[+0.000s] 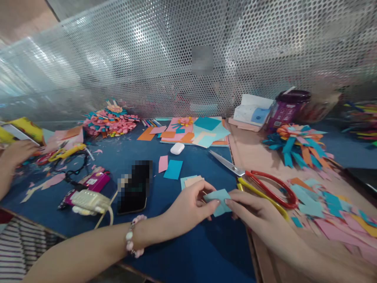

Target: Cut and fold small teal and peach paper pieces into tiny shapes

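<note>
A small light-blue piece of paper (pixel 219 201) is pinched between both of my hands above the blue table. My left hand (pixel 191 204), with a beaded bracelet at the wrist, grips its left side with thumb and fingers. On its right edge, the fingers of my right hand (pixel 253 208) close on the same piece. Just behind my left hand lie a few pale paper squares (pixel 193 180). A blue paper square (pixel 173 169) and a pink one (pixel 163 164) rest farther back. Scissors (pixel 235 169) with red and yellow handles lie partly open beyond my right hand.
Left of my arm are a phone (pixel 137 188) and a cream cable plug (pixel 92 202). A white earbud case (pixel 177 148) sits near stacked coloured paper (pixel 206 131). Paper scraps (pixel 332 204) cover the right side. Another person's hand (pixel 17 153) is at far left.
</note>
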### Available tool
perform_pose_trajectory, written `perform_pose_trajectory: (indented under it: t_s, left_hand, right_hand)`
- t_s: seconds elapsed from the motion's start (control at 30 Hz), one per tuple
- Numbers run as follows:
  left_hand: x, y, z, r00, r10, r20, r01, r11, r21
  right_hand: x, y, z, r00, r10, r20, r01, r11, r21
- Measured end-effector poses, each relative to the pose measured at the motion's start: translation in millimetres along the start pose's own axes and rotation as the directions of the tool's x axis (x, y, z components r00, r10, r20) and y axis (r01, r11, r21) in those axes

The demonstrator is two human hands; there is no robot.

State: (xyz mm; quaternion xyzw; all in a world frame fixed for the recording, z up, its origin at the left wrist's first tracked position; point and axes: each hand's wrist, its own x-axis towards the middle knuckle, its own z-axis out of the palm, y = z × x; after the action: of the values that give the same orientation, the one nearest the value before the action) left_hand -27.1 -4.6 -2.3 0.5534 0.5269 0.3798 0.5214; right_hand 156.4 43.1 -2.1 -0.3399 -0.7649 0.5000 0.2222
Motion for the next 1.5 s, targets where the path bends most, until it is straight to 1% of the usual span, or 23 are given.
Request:
perform_pose_trajectory:
  t_s: [0.07,0.13,0.2,0.27,0.4,0.47,0.5,0.57,0.63,0.7,0.83,0.9,0.97,1.1,1.2,1.27,1.4,1.5]
  left_hand:
    - [1,2,-1.5,0.999,0.030,0.011,-0.030,0.999,0.028]
    - [2,3,-2.9,1.000,0.030,0.008,-0.031,0.999,0.029]
    - [4,3,-4.0,1.000,0.010,0.003,-0.010,1.000,0.029]
    - [5,1,-4.9,1.000,-0.001,0.002,0.001,0.999,0.040]
    - [7,-4,-6.8,0.998,-0.042,0.047,0.042,0.999,0.000]
    - [7,-5,-7.6,0.996,-0.072,0.044,0.073,0.996,-0.041]
    - [7,-5,-7.9,0.996,-0.083,0.033,0.085,0.995,-0.055]
    - [7,-5,-8.1,0.994,-0.107,0.015,0.108,0.990,-0.090]
    - [7,-5,-7.8,0.992,-0.121,0.023,0.123,0.983,-0.140]
    - [7,-6,-7.3,0.992,-0.115,0.051,0.122,0.976,-0.180]
    - [6,-6,-6.6,0.990,-0.115,0.081,0.130,0.968,-0.214]
    - [6,-5,-6.5,0.989,-0.120,0.082,0.133,0.973,-0.190]
    - [5,-4,-6.4,0.989,-0.115,0.091,0.126,0.983,-0.131]
    - [3,0,-5.7,0.984,-0.111,0.139,0.126,0.987,-0.101]
    - [-2,3,-4.7,0.983,-0.093,0.157,0.099,0.995,-0.033]
    - [-5,4,-3.9,0.988,-0.072,0.135,0.064,0.996,0.065]
    - [-7,3,-2.1,0.999,0.019,0.051,-0.030,0.975,0.222]
    - [-6,0,-1.4,1.000,0.017,0.020,-0.021,0.967,0.252]
  right_hand:
    - [1,0,-1,1.000,0.011,-0.012,-0.010,1.000,0.023]
    - [3,0,-2,1.000,0.021,-0.013,-0.020,0.999,0.033]
    - [3,1,-2,0.999,0.043,-0.015,-0.043,0.998,0.037]
    - [3,3,-1,0.995,0.095,-0.011,-0.094,0.994,0.046]
    - [2,7,1,0.978,0.207,-0.017,-0.204,0.973,0.105]
    - [1,10,2,0.979,0.202,-0.039,-0.193,0.967,0.168]
    - [0,11,2,0.983,0.174,-0.053,-0.160,0.967,0.200]
    - [-2,14,2,0.996,0.064,-0.059,-0.051,0.976,0.214]
    - [-5,17,1,0.997,-0.070,-0.033,0.074,0.986,0.150]
    - [-6,19,1,0.986,-0.166,-0.021,0.167,0.983,0.080]
    - [-5,17,-2,0.966,-0.256,-0.021,0.254,0.966,-0.054]
    - [-3,14,-3,0.957,-0.290,-0.002,0.286,0.948,-0.139]
    - [-3,13,-3,0.959,-0.283,-0.011,0.278,0.949,-0.149]
    - [-3,15,-2,0.982,-0.180,-0.050,0.179,0.984,-0.009]
    - [-2,16,0,0.984,-0.153,-0.095,0.159,0.986,0.052]
    - [0,16,1,0.985,-0.139,-0.104,0.145,0.988,0.054]
    - [1,13,2,0.989,-0.113,-0.092,0.118,0.992,0.046]
    - [0,14,3,0.984,-0.116,-0.135,0.119,0.993,0.009]
